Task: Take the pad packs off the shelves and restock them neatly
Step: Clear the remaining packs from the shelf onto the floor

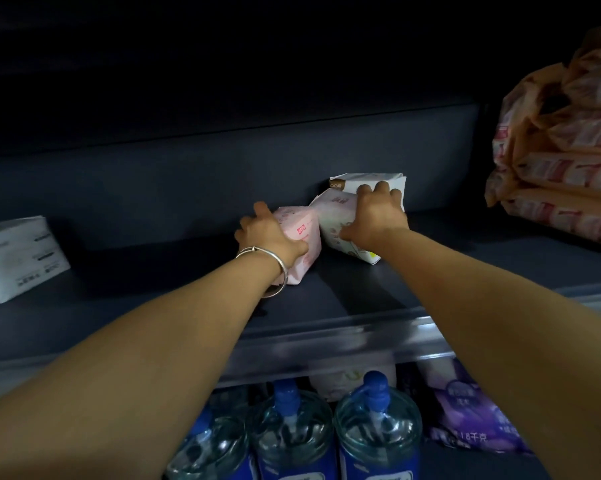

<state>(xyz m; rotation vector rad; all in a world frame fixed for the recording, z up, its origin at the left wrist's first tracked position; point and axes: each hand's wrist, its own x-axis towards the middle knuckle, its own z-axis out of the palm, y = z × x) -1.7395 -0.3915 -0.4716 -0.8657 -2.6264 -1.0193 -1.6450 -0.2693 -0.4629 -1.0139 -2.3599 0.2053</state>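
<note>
Head view of a dark shelf [174, 299] during restocking. The left hand [267, 233], a bangle [274, 268] on its wrist, curls its fingers and thumb around a pink pad pack [300, 237] that rests on the shelf. The right hand [375, 213] grips a paler pink pad pack [333, 216], which is tilted and touches the pink pack on one side. Behind it, against the back wall, stands a white pad pack [364, 180], which the right fingertips reach.

A white pack [18, 258] lies well apart at the left end of the shelf. A stack of orange-wrapped packs [562, 168] leans at the right end. Below the shelf edge stand water bottles [375, 431] with blue caps, and a purple bag [475, 414] beside them.

Judged from this arrangement, the task is at an early or middle stage. Three packs are gathered at the back but not squared, one of them askew. Most of the shelf between the groups holds nothing, and whether the gripped packs are being lifted off or set down cannot be told.
</note>
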